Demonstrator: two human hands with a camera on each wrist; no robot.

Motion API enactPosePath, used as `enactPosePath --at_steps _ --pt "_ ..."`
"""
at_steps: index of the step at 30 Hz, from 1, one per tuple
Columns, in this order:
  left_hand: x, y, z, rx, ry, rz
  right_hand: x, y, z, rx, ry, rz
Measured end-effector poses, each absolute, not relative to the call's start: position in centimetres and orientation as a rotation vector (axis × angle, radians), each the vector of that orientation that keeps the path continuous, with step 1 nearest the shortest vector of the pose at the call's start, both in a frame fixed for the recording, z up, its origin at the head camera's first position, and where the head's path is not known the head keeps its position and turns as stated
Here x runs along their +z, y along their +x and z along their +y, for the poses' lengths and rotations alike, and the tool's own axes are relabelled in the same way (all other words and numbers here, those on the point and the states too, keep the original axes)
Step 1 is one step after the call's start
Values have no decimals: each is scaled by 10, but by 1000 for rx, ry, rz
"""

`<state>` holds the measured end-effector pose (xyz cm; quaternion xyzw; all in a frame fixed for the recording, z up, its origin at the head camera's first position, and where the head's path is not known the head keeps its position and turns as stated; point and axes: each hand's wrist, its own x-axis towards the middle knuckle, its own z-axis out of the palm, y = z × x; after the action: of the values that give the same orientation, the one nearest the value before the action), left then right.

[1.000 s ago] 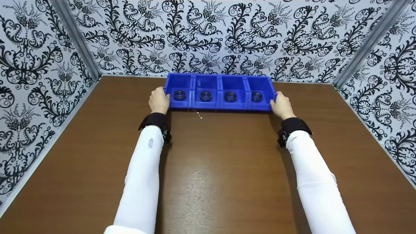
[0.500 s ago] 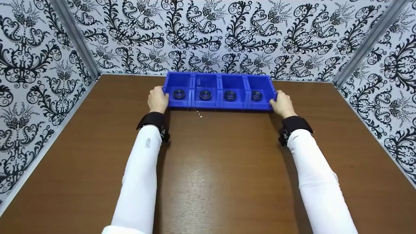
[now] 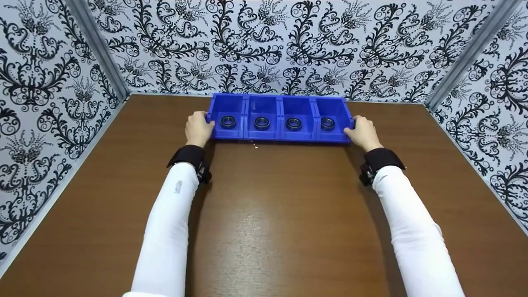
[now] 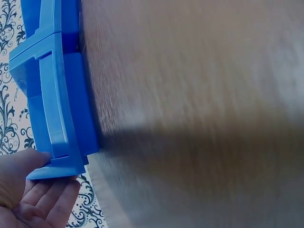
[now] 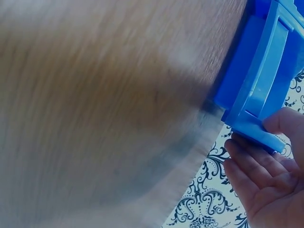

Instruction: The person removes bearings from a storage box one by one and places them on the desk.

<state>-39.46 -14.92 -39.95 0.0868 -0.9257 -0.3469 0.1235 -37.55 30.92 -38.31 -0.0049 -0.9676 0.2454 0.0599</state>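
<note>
A row of joined blue bins (image 3: 280,135) stands on the brown table near the back wall. Each compartment holds one dark metal ring, such as the ring (image 3: 228,121) at the left end and the ring (image 3: 327,123) at the right end. My left hand (image 3: 199,128) lies against the row's left end. In the left wrist view its thumb touches the bin's corner (image 4: 71,104) while the left hand (image 4: 28,190) keeps its fingers straight beside the wall. My right hand (image 3: 363,133) lies against the right end in the same way; the right hand (image 5: 266,180) has straight fingers beside the bin (image 5: 256,80).
The brown wooden table (image 3: 280,214) stretches towards me. Patterned black-and-white walls (image 3: 264,45) close it in at the back and on both sides. A tiny white speck (image 3: 255,145) lies just in front of the bins.
Both hands stay at the ends of the bin row. My forearms have swung a little outward, and the row sits slightly to the right in the view.
</note>
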Motion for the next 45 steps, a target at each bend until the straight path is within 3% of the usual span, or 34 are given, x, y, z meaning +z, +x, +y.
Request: enactPosePath --at_steps 45 --pt "-394 -352 -160 -982 79 -2771 -380 -336 324 708 130 -2922"
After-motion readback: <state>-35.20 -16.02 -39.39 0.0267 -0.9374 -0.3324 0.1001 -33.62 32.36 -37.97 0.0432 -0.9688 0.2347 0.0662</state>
